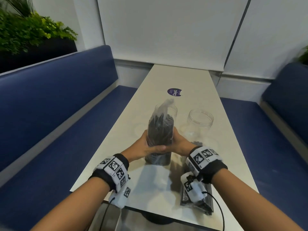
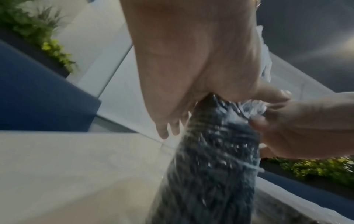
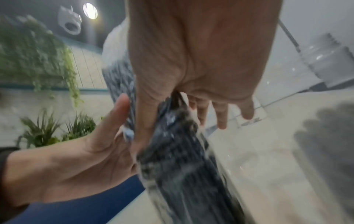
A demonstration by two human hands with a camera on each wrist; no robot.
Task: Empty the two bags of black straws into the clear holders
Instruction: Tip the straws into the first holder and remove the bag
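A clear plastic bag of black straws (image 1: 160, 134) stands upright on the white table (image 1: 191, 84), its loose top (image 1: 167, 105) sticking up. My left hand (image 1: 146, 146) and right hand (image 1: 179, 144) grip its middle from either side, thumbs meeting in front. In the wrist views my left hand (image 2: 191, 68) and right hand (image 3: 201, 60) press their palms against the bag (image 2: 210, 166) (image 3: 182, 166). One clear holder (image 1: 173, 110) stands right behind the bag, partly hidden. The other holder (image 1: 200, 120) stands empty to the right. A second bag of straws (image 1: 197, 200) lies flat under my right wrist.
A round purple sticker (image 1: 174, 92) lies on the table beyond the holders. Blue padded benches (image 1: 58, 105) (image 1: 250, 130) run along both sides. The table's far end meets a white wall (image 1: 166, 39). Green plants (image 1: 25, 30) stand behind the left bench.
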